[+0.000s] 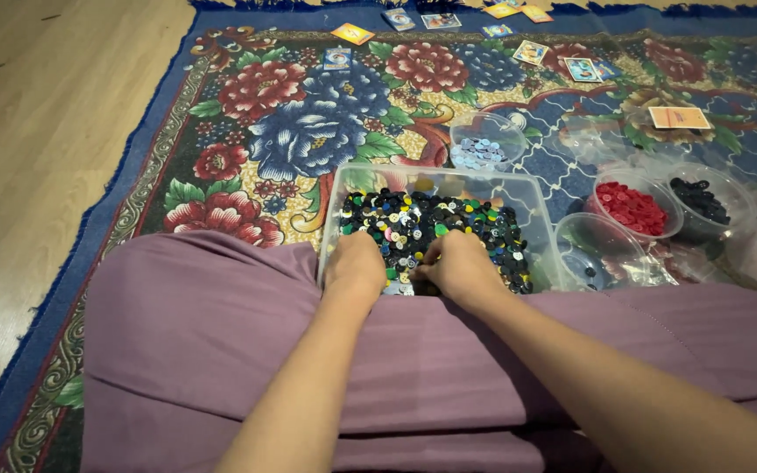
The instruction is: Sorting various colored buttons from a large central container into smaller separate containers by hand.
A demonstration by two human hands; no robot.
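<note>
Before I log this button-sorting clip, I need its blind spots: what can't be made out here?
Head view only:
- Fingertips of the left hand and right hand: buried among the mixed buttons, so any grip is hidden.
- Clear bin: its near wall is hidden by the hands and the purple-clad lap.
- Cards: too small to tell their faces; some are cut by the top edge.
- Bowl of black buttons: single pieces blur together.

Both hands, left hand [357,263] and right hand [459,264], in the button bin [532,197]. Bowls [633,208] right of right hand; small tub [486,140] beyond; cards [352,33] farther on the rug [247,114].
</note>
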